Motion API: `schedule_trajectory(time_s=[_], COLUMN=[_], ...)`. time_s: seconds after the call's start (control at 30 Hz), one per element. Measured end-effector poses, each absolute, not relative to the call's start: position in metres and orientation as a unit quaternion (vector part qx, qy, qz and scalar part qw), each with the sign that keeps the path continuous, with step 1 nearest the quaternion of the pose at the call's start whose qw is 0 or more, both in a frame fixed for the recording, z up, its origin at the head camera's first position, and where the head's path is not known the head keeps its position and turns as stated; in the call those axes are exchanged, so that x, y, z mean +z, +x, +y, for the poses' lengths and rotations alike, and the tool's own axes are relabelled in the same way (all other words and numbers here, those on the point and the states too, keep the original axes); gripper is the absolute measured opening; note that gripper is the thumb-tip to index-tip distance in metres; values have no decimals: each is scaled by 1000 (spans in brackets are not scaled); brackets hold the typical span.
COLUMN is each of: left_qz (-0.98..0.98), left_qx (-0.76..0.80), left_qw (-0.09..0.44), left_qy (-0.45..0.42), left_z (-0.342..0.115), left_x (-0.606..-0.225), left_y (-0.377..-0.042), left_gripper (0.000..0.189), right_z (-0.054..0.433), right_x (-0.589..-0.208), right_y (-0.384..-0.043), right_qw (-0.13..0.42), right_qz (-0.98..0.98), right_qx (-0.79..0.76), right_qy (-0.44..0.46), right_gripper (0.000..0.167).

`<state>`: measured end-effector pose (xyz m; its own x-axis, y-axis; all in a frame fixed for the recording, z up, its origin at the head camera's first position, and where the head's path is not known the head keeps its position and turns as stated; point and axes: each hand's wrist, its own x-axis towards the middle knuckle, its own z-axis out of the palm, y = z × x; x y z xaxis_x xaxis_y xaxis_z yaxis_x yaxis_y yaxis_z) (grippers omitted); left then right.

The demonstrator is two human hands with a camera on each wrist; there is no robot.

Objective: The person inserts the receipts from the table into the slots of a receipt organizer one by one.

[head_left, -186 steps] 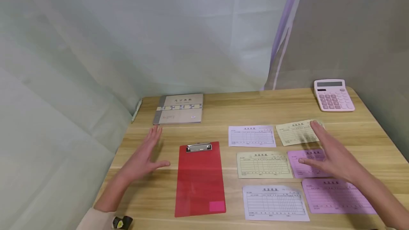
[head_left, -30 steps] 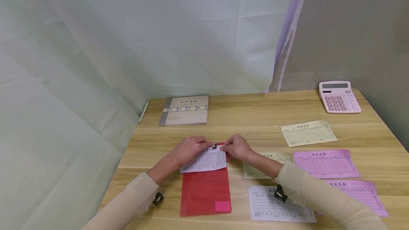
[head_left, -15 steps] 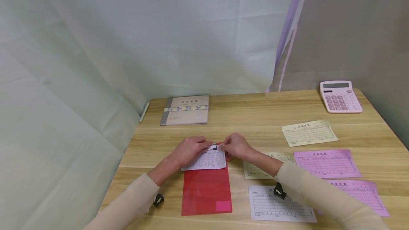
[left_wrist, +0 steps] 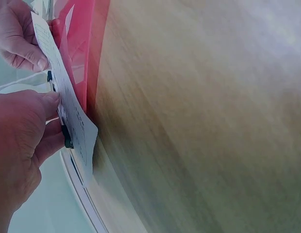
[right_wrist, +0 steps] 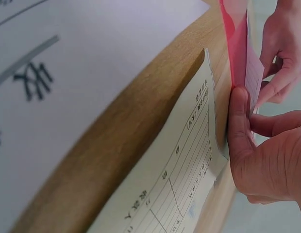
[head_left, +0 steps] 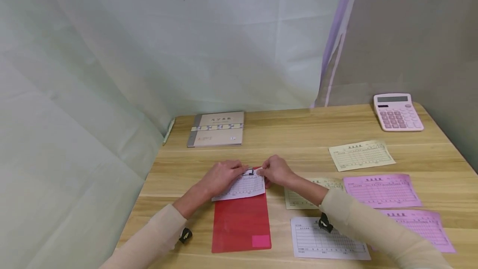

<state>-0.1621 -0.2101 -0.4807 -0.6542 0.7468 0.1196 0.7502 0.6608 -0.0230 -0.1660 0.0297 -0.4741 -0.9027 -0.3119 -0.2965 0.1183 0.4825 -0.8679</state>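
A red clipboard (head_left: 239, 223) lies on the table, its metal clip (head_left: 251, 172) at the far end. Over its upper part is a white receipt slip (head_left: 246, 188), whose top edge is at the clip. My left hand (head_left: 221, 176) pinches the clip, with the thumb (left_wrist: 51, 99) on top. My right hand (head_left: 277, 171) holds the slip's upper right corner between thumb and fingers, at the clipboard's right edge. In the left wrist view the slip stands a little off the red board. The slip's left part is hidden under my left hand.
A yellow slip (head_left: 298, 199) and another white slip (head_left: 310, 240) lie under my right forearm. Two pink slips (head_left: 381, 192) and a second yellow slip (head_left: 360, 155) are farther right. Calculator (head_left: 397, 113), bound book (head_left: 218, 130) and pen (head_left: 169, 132) sit along the back.
Several seconds ago both hands were spread apart and the white slip lay right of the clipboard. It is now on the board. Over the last second the slip has shifted slightly at the clip.
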Motion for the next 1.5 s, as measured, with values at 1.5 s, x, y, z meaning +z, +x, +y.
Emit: schedule_trajectory(time_s=[1.5], left_qz=[-906], left_qx=[-23], left_qw=[75], left_qy=[-417], left_z=[-209], left_x=[-483], left_y=[-161], left_gripper=[35], right_z=[28], right_x=[-472], right_y=[-163], right_qw=[189], right_qz=[851], right_qx=[-486], right_qy=[-66], right_gripper=[27])
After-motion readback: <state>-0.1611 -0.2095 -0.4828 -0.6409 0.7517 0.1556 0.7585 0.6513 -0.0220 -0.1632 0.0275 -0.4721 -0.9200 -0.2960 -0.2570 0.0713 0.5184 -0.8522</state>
